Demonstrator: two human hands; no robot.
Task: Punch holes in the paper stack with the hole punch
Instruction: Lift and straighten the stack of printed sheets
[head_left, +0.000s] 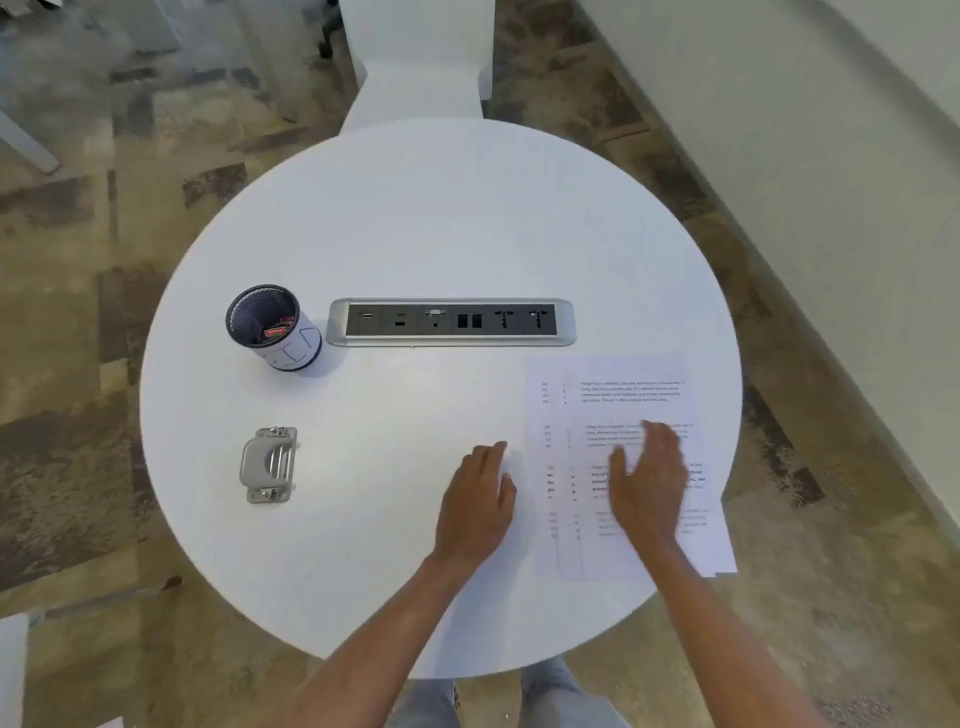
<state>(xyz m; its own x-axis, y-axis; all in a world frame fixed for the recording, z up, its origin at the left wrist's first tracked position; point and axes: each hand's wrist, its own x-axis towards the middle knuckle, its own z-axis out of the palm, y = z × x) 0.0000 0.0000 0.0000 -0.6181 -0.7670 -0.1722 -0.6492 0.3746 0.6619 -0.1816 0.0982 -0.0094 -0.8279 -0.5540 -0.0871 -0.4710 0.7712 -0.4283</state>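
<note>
Table: a round white table (441, 218) filled the middle of the head view, its rim curving close to the person at the bottom and toward a white pedestal at the top.
Paper stack: the paper stack (618, 395) lay on the right part of the table, sheets slightly fanned, its near right corner reaching past the table's rim.
Hole punch: the grey metal hole punch (268, 464) sat on the left part of the table, well apart from the papers and from both hands.
Left hand: the left hand (480, 501) was flat over bare tabletop, fingers loosely extended and holding nothing, just beside the left edge of the stack; whether it touched the table could not be told.
Right hand: the right hand (649, 483) was spread over the printed sheets, fingers apart and closed on nothing; it was blurred, so contact with the paper could not be told.
Pen cup: a black mesh pen cup (270, 325) stood behind the punch, near the left end of the socket panel.
Socket panel: a silver-framed socket panel (451, 322) was set into the table centre.
Open room: bare tabletop lay between the punch and the left hand, and across the whole far half beyond the panel.
</note>
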